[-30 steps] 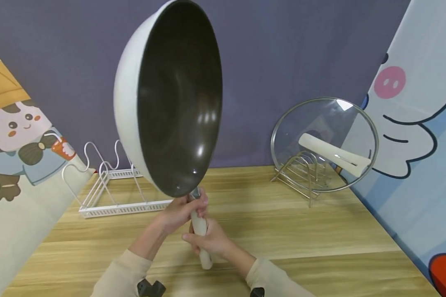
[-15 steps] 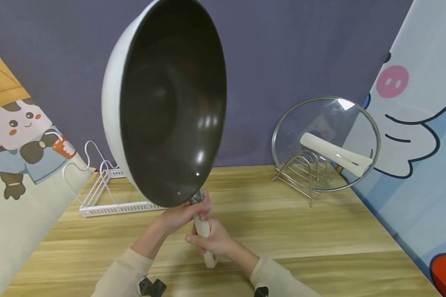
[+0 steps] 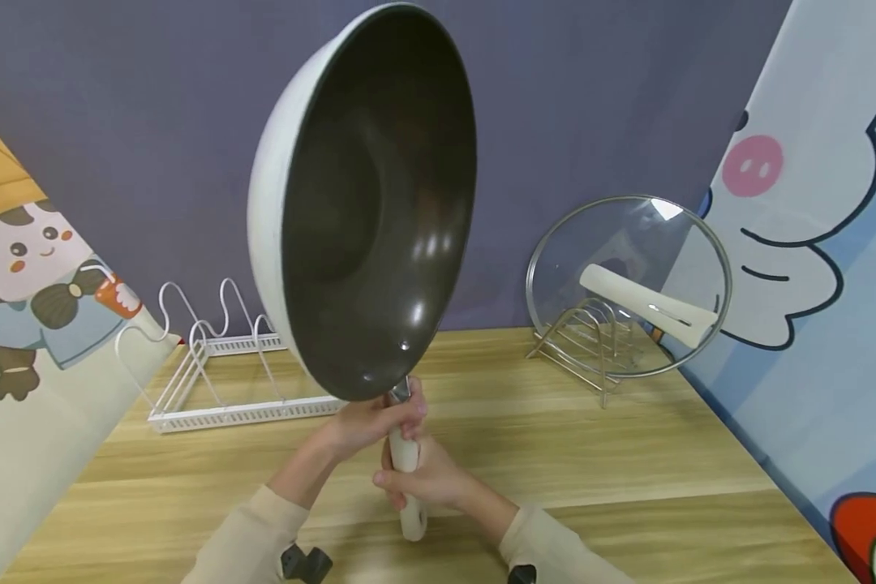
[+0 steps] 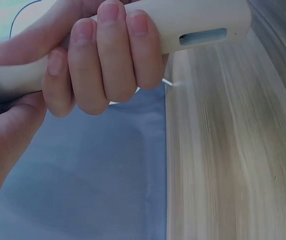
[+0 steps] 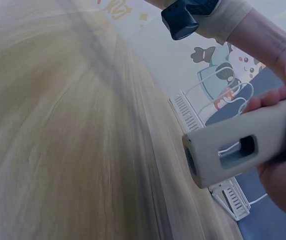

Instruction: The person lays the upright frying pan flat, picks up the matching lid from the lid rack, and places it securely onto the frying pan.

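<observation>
A large wok (image 3: 380, 211), white outside and dark brown inside, is held up on its handle, bowl uppermost, its hollow turned partly to the right in the head view. My left hand (image 3: 371, 423) grips the cream handle (image 3: 405, 454) just under the metal collar. Lower down, my right hand (image 3: 432, 474) wraps the same handle, whose slotted end sticks out below it. Curled fingers lie across the handle (image 4: 202, 22) in the left wrist view. The right wrist view shows the handle's slotted butt (image 5: 207, 150) above the tabletop.
Behind the wok at left stands a white wire rack (image 3: 241, 415) on the wooden table (image 3: 555, 454). At right, a glass lid (image 3: 555, 268) with a long cream handle leans in a small metal stand (image 3: 547, 345). A purple-grey backdrop (image 3: 518, 122) closes the back.
After swinging a little left, the wok has come back right and now stands right of where it began. Both hands keep their grip. The head view has shifted slightly.
</observation>
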The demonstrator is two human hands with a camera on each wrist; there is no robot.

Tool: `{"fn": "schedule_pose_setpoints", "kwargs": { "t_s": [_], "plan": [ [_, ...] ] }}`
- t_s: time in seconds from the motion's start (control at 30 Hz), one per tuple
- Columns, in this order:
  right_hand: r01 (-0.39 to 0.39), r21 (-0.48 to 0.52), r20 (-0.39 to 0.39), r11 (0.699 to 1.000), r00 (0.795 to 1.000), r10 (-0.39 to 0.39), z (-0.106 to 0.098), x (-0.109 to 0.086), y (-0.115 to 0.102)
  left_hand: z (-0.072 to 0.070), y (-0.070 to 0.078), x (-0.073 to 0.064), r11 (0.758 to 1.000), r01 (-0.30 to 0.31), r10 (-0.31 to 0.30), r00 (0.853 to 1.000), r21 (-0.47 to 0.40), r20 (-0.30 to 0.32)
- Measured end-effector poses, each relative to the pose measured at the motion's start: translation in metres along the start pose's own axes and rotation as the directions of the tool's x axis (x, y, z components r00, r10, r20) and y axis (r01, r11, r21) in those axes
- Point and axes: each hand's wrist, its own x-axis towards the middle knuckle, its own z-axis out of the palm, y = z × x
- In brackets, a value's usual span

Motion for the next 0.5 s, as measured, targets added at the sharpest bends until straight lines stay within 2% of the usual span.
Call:
{"fn": "schedule_pose_setpoints", "kwargs": {
  "t_s": [0.17, 0.3, 0.5],
  "plan": [
    [-0.023, -0.005, 0.101, 1.0, 0.995, 0.023, -0.008, -0.004, -0.003, 0.002, -0.004, 0.002, 0.998, 0.001, 0.003, 0.997, -0.067, 0.072],
    [-0.053, -0.023, 0.186, 0.998, 0.981, 0.057, -0.013, -0.006, -0.007, 0.002, -0.006, 0.001, 0.993, 0.014, 0.001, 0.992, -0.119, 0.129],
    [-0.086, -0.03, 0.249, 0.996, 0.964, 0.091, -0.014, -0.008, -0.009, 0.005, -0.008, -0.001, 0.994, 0.047, -0.031, 0.986, -0.095, 0.162]
  ]
}}
